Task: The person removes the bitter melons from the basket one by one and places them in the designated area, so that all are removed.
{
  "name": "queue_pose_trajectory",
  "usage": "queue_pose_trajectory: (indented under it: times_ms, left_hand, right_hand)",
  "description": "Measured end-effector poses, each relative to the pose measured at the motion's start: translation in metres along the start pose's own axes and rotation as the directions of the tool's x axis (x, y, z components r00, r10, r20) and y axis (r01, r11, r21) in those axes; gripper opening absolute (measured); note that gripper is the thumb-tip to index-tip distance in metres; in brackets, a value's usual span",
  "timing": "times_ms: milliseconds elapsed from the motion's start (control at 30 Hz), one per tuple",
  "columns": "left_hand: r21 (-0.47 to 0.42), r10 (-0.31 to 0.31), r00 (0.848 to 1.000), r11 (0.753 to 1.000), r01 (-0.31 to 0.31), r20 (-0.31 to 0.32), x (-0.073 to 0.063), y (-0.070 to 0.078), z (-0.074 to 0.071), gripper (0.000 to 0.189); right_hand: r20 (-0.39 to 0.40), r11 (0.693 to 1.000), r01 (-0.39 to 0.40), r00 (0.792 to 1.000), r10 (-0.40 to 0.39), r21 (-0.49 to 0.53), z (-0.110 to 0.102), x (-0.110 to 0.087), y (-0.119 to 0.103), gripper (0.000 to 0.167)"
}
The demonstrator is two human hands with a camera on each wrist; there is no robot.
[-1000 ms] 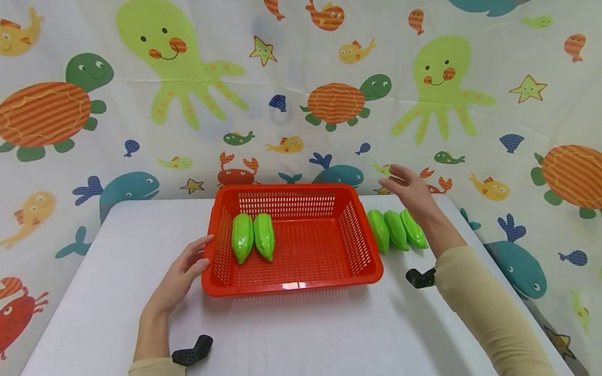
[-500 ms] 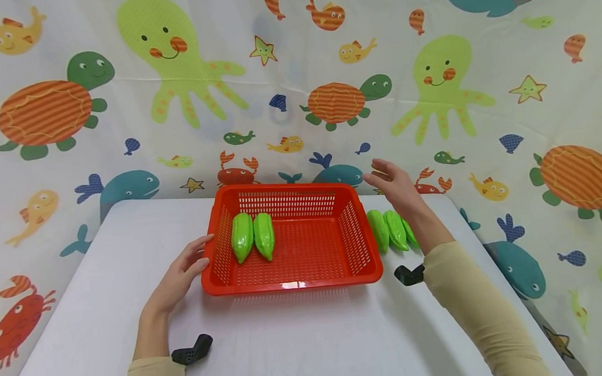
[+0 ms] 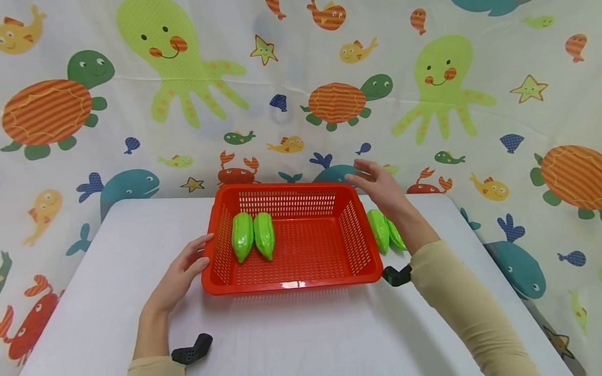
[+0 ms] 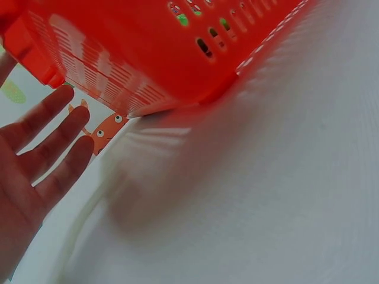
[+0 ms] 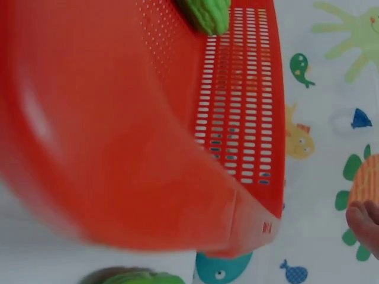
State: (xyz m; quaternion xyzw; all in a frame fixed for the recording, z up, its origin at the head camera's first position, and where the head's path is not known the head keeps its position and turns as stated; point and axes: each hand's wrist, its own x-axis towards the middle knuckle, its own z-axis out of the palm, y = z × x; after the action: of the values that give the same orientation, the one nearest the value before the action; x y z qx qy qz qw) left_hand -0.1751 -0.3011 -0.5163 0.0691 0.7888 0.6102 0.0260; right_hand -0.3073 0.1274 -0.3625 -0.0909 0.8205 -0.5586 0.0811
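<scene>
- Left hand [image 3: 178,272]: holding nothing, fingers relaxed, unmoved at the red plastic basket's [image 3: 250,287] left rim.
- Inner green gourds [image 3: 243,237]: still two, at left; outer green gourds [image 3: 379,231] right of basket.
- Right hand [image 3: 383,189]: empty, fingers parted, shifted left near the far right corner; nothing added.

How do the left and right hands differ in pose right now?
Place: the left hand is low at the red basket's left rim; the right hand is raised near its far right corner.
Contact: the left hand's fingertips meet the rim in the head view; the right hand's visible fingertips are apart from the basket in the right wrist view.
Shared: both are bare, holding no green fruit.
</scene>
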Motion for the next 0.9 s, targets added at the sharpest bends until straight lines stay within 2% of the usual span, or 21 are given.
queue_pose_trajectory:
  times_ms: [333,633,900]
  left_hand:
    - [-0.005,0.002,1.0,1.0,-0.002,0.009,0.003,0.0,-0.003,0.058]
    - [-0.009,0.007,1.0,1.0,-0.007,0.01,0.005,-0.001,-0.004,0.058]
    - [-0.007,0.006,1.0,1.0,-0.006,0.001,0.011,0.0,-0.001,0.058]
  right_hand:
    - [0.063,0.999,0.013,0.998,-0.01,-0.044,0.019,0.008,-0.008,0.08]
    - [0.093,0.997,0.061,0.994,-0.065,0.046,0.036,0.018,-0.018,0.071]
    - [0.112,0.997,0.074,0.991,-0.078,0.038,0.046,0.032,-0.024,0.066]
